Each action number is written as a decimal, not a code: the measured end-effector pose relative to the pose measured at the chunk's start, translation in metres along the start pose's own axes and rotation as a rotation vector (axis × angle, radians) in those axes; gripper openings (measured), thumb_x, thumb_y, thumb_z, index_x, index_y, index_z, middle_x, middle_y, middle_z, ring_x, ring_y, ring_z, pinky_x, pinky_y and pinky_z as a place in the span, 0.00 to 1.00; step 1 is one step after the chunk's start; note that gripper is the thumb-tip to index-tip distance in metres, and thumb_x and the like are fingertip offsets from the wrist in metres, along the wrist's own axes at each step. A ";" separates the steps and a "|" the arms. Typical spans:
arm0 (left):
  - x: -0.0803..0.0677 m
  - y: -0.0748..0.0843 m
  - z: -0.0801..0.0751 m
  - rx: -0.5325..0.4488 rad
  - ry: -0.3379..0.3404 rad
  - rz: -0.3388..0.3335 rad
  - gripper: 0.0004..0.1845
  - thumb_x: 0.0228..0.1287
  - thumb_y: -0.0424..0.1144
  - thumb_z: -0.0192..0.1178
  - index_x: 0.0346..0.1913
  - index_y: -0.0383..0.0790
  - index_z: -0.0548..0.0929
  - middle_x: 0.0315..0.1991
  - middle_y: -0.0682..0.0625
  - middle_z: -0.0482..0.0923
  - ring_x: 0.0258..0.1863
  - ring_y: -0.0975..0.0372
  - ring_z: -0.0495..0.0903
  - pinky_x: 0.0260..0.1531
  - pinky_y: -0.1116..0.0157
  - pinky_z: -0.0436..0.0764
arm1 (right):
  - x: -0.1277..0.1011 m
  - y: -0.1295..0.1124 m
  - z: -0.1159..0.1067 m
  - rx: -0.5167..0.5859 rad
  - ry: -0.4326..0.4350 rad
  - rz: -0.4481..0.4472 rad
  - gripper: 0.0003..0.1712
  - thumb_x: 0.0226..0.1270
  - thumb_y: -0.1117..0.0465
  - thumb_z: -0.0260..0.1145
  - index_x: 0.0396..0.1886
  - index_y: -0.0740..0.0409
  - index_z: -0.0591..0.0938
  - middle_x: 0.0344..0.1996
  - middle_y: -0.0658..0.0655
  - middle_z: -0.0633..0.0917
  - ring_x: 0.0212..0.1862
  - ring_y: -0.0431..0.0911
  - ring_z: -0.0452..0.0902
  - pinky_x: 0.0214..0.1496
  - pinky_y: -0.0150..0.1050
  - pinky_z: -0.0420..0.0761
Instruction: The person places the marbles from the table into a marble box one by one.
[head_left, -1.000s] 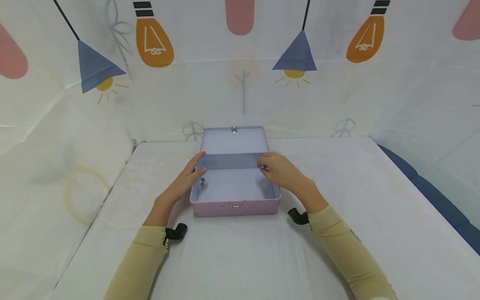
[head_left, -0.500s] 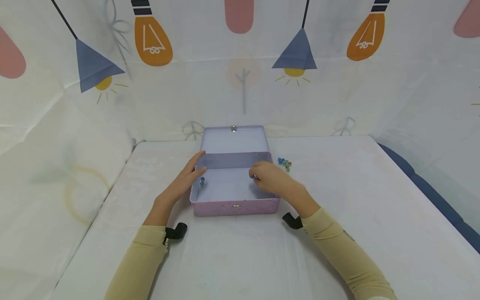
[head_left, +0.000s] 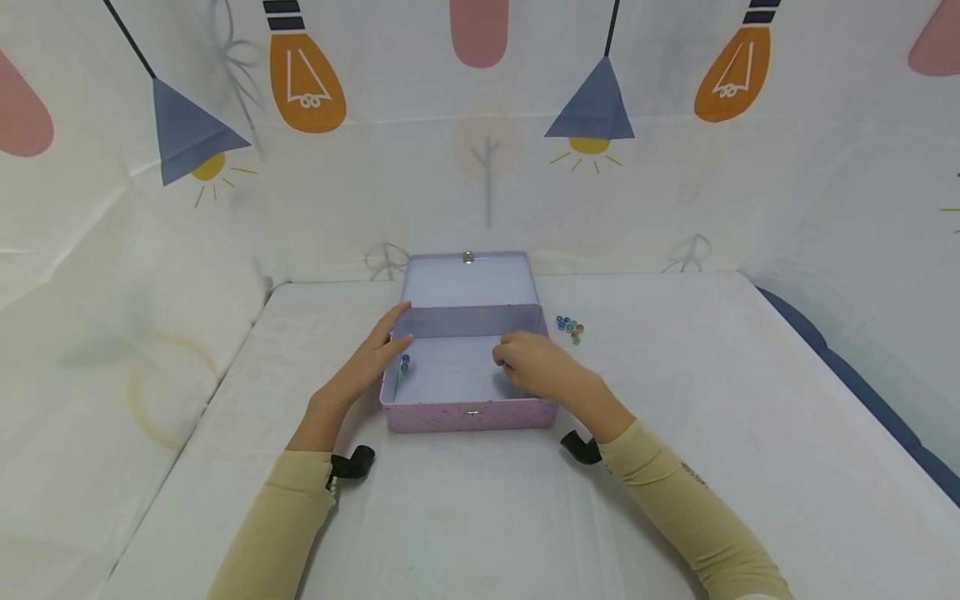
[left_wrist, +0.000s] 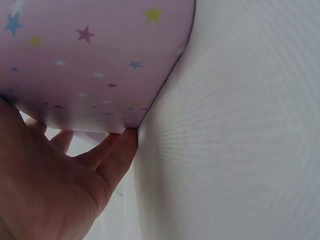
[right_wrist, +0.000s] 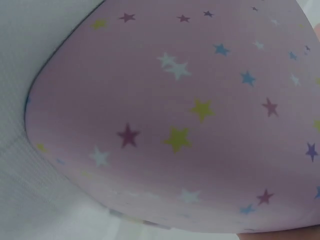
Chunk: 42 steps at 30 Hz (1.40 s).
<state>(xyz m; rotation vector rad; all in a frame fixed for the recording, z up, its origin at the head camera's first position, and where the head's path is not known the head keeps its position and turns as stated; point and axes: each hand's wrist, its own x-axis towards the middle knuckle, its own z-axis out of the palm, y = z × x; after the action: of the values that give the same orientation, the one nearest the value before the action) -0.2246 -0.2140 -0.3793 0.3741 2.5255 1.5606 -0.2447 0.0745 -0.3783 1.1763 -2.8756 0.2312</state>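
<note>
Right hand (head_left: 536, 367) shifted slightly left inside the open pink star-printed tin box (head_left: 468, 412), left hand (head_left: 367, 362) with straight fingers (head_left: 396, 321) pressing its left wall, beads (head_left: 404, 362) just inside, right fingers curled, contents hidden, loose beads (head_left: 569, 327) on desk (head_left: 480, 500) right.

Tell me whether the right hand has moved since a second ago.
Yes. The right hand has shifted left and toward the person, from the back right corner of the open pink box to over its inside; the box itself has stayed put.
</note>
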 end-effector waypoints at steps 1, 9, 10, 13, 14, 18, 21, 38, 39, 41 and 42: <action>0.000 0.000 0.000 0.001 0.000 -0.001 0.34 0.79 0.41 0.44 0.81 0.43 0.44 0.82 0.45 0.35 0.81 0.45 0.34 0.78 0.40 0.41 | 0.000 -0.001 0.000 0.004 -0.008 0.002 0.09 0.66 0.69 0.65 0.44 0.59 0.87 0.40 0.54 0.86 0.46 0.48 0.83 0.51 0.41 0.84; 0.008 -0.015 -0.001 -0.002 0.010 0.008 0.35 0.79 0.42 0.45 0.81 0.48 0.44 0.82 0.47 0.35 0.81 0.45 0.33 0.77 0.39 0.40 | 0.000 -0.003 0.001 0.004 -0.037 0.016 0.10 0.67 0.68 0.65 0.44 0.58 0.88 0.40 0.54 0.87 0.45 0.47 0.84 0.49 0.39 0.85; 0.010 -0.019 -0.001 -0.003 0.014 0.008 0.35 0.79 0.43 0.45 0.81 0.50 0.43 0.82 0.49 0.35 0.81 0.46 0.33 0.77 0.39 0.40 | 0.000 -0.003 0.001 0.002 -0.039 0.019 0.10 0.66 0.69 0.65 0.43 0.58 0.88 0.40 0.53 0.87 0.44 0.46 0.84 0.48 0.39 0.85; 0.015 -0.032 0.000 0.010 0.028 0.011 0.34 0.79 0.47 0.45 0.81 0.57 0.43 0.82 0.53 0.34 0.81 0.48 0.33 0.77 0.39 0.40 | 0.001 -0.002 0.002 -0.019 -0.049 0.025 0.09 0.65 0.69 0.65 0.40 0.56 0.88 0.37 0.52 0.87 0.40 0.44 0.82 0.45 0.38 0.84; 0.015 -0.035 0.000 0.016 0.030 0.015 0.34 0.79 0.48 0.44 0.80 0.59 0.43 0.82 0.54 0.34 0.81 0.48 0.33 0.77 0.39 0.41 | 0.001 -0.002 0.003 -0.027 -0.052 0.027 0.08 0.65 0.69 0.65 0.39 0.56 0.88 0.36 0.51 0.86 0.39 0.44 0.81 0.44 0.38 0.83; 0.017 -0.038 -0.001 0.023 0.037 0.028 0.34 0.78 0.50 0.45 0.80 0.61 0.43 0.82 0.54 0.35 0.82 0.49 0.33 0.77 0.39 0.41 | 0.002 -0.001 0.004 -0.056 -0.058 0.029 0.08 0.63 0.70 0.65 0.35 0.55 0.87 0.33 0.50 0.86 0.36 0.43 0.79 0.40 0.38 0.82; 0.018 -0.039 -0.001 0.027 0.039 0.035 0.35 0.78 0.51 0.45 0.80 0.60 0.44 0.82 0.54 0.35 0.82 0.51 0.33 0.77 0.39 0.40 | 0.003 0.000 0.004 -0.067 -0.064 0.035 0.07 0.63 0.69 0.65 0.34 0.55 0.87 0.33 0.50 0.86 0.35 0.43 0.79 0.40 0.39 0.82; 0.020 -0.041 0.001 0.057 0.044 0.027 0.34 0.78 0.49 0.44 0.80 0.58 0.43 0.82 0.53 0.36 0.82 0.52 0.34 0.77 0.40 0.40 | 0.001 -0.001 0.004 -0.056 -0.079 0.051 0.06 0.65 0.67 0.65 0.37 0.55 0.87 0.35 0.50 0.86 0.36 0.43 0.79 0.40 0.39 0.82; 0.020 -0.041 0.001 0.054 0.042 0.023 0.34 0.79 0.49 0.44 0.80 0.58 0.43 0.82 0.53 0.35 0.82 0.52 0.33 0.77 0.40 0.40 | 0.001 -0.001 0.004 -0.054 -0.079 0.051 0.06 0.65 0.66 0.65 0.37 0.55 0.87 0.35 0.50 0.86 0.36 0.43 0.79 0.41 0.39 0.82; 0.021 -0.041 0.001 0.049 0.040 0.014 0.34 0.79 0.48 0.44 0.80 0.59 0.43 0.82 0.53 0.35 0.82 0.51 0.33 0.77 0.39 0.39 | 0.001 0.000 0.004 -0.048 -0.075 0.048 0.06 0.65 0.66 0.65 0.38 0.55 0.87 0.36 0.51 0.87 0.37 0.43 0.80 0.41 0.39 0.82; 0.021 -0.042 0.001 0.046 0.038 0.011 0.34 0.79 0.47 0.44 0.80 0.58 0.43 0.82 0.53 0.34 0.82 0.50 0.33 0.77 0.39 0.38 | 0.000 0.000 0.004 -0.046 -0.073 0.047 0.06 0.65 0.66 0.66 0.38 0.55 0.87 0.36 0.51 0.87 0.37 0.44 0.80 0.41 0.40 0.83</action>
<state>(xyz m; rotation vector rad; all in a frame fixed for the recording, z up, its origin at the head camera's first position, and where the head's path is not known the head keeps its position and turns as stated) -0.2501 -0.2250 -0.4168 0.3677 2.5961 1.5299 -0.2445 0.0732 -0.3821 1.1343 -2.9564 0.1251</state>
